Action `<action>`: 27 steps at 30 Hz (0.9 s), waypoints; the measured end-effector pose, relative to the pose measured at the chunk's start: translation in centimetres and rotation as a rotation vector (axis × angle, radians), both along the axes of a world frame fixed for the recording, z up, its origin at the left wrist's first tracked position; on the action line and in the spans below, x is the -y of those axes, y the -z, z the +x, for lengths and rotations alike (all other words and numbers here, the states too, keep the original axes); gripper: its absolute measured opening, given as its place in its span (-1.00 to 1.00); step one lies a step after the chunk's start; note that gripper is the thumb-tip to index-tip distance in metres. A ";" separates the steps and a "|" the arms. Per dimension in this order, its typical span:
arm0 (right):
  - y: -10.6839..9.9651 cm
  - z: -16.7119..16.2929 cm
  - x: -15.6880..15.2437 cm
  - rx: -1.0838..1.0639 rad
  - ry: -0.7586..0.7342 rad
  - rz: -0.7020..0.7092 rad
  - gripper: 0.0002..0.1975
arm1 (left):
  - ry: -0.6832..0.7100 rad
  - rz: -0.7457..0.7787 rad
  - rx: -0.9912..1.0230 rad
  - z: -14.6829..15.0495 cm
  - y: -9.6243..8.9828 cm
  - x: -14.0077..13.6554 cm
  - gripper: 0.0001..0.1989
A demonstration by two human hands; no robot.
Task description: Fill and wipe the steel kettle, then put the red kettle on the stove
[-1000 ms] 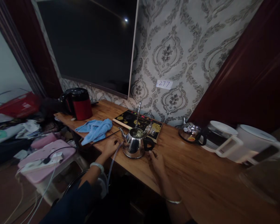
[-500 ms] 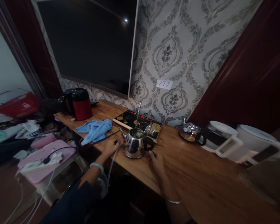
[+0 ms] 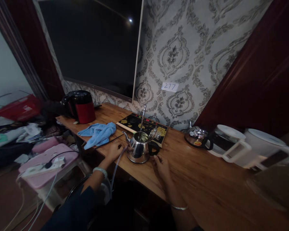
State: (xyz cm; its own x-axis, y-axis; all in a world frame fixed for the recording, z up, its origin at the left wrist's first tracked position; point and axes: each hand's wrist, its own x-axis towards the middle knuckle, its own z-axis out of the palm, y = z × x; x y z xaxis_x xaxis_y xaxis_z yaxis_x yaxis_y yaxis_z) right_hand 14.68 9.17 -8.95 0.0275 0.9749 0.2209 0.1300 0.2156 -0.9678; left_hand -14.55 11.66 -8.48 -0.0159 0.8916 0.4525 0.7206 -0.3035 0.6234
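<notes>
A shiny metal kettle (image 3: 137,151) stands near the table's front edge, its lid (image 3: 153,132) tipped up. The slim metal spout (image 3: 143,118) of a tap reaches down over its opening. My left hand (image 3: 114,150) rests at the table edge, left of the kettle, fingers loosely bent. Beside its fingertips a clear tube (image 3: 116,168) hangs over the edge; whether they touch, I cannot tell. To the kettle's right, my right hand (image 3: 162,165) lies with loosely curled fingers close by the black handle (image 3: 154,149), not wrapped around it.
Behind the kettle is a black panel stove with gold flowers (image 3: 125,122). A blue cloth (image 3: 98,134) and a red-and-black electric kettle (image 3: 83,107) sit to the left. On the right are a second metal kettle (image 3: 195,136) and white-lidded jugs (image 3: 227,141). A pink stool (image 3: 47,173) holds a power strip.
</notes>
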 end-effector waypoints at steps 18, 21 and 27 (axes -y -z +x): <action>0.1 0.2 -0.1 0.039 -0.016 0.011 -0.52 | 0.008 0.030 -0.016 0.1 -0.6 0.3 -0.85; 0.1 0.1 -0.1 0.021 -0.009 0.002 -0.52 | 0.001 0.014 -0.015 0.1 -0.5 0.2 -0.86; 0.3 0.2 -0.3 0.054 0.005 0.055 -0.55 | 0.010 0.006 -0.005 0.0 -0.2 0.0 -0.86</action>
